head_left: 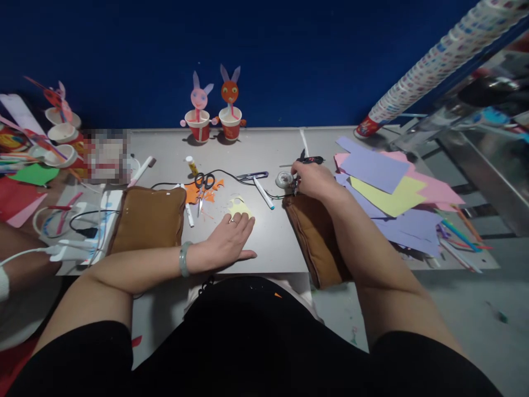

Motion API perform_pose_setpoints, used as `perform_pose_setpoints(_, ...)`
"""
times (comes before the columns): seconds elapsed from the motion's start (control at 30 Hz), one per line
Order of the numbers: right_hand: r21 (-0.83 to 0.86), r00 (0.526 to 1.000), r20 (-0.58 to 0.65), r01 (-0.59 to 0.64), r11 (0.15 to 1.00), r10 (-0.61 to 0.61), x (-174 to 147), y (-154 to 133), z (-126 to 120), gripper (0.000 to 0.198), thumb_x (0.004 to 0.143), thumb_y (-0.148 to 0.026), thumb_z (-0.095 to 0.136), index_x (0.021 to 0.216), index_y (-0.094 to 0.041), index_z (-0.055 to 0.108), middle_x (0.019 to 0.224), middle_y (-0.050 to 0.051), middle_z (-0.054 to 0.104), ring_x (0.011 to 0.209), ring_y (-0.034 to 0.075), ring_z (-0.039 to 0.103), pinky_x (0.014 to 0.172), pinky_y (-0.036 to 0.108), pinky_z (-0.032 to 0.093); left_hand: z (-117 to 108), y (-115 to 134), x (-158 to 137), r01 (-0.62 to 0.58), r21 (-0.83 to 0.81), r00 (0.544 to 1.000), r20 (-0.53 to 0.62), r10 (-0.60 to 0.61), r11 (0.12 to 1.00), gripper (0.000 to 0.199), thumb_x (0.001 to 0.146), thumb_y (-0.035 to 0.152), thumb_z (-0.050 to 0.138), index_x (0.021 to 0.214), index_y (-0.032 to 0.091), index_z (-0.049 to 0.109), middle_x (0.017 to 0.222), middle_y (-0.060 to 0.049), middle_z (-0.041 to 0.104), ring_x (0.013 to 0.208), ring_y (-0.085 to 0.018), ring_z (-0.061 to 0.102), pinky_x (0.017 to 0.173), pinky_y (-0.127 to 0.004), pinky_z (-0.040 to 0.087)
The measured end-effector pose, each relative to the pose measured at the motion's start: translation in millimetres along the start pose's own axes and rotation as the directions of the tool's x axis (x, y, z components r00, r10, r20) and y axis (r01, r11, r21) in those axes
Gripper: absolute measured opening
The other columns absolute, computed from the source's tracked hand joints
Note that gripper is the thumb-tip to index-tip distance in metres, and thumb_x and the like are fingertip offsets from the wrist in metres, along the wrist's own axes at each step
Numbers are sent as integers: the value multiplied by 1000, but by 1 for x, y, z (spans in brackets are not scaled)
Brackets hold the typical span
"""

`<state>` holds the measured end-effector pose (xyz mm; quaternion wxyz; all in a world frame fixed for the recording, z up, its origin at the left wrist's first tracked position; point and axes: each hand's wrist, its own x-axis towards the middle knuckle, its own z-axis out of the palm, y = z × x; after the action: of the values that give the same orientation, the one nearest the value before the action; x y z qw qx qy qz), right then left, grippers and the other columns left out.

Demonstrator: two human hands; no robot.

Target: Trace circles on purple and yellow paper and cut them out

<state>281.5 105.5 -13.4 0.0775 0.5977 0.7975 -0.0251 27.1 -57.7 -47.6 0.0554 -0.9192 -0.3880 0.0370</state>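
- The pale yellow paper piece point(237, 205) is lying on the table point(270, 242), showing a notched far edge.
- It is sitting at twelve o'clock from your left hand point(231, 234), which is resting palm-down, fingers extended, clasping nothing.
- Your right hand point(312, 179) is positioning at two o'clock from the paper, beside the tape roll point(284, 180) at nine o'clock; its hidden fingertips are leaving any grasp undeterminable.
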Motion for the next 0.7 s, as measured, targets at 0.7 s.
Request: perform_pose_setpoints(0.7, 693, 909, -279, 415, 590, -311, -16, -77, 32, 18, 88, -29, 62, 105, -23, 59, 100, 7, 74, 86, 21, 69, 81, 38, 55, 11, 11, -12, -78, -121, 996, -52, 72, 990, 74, 91, 68, 61, 138, 11, 59, 147, -28, 56, 132, -46, 55, 106, -54, 40)
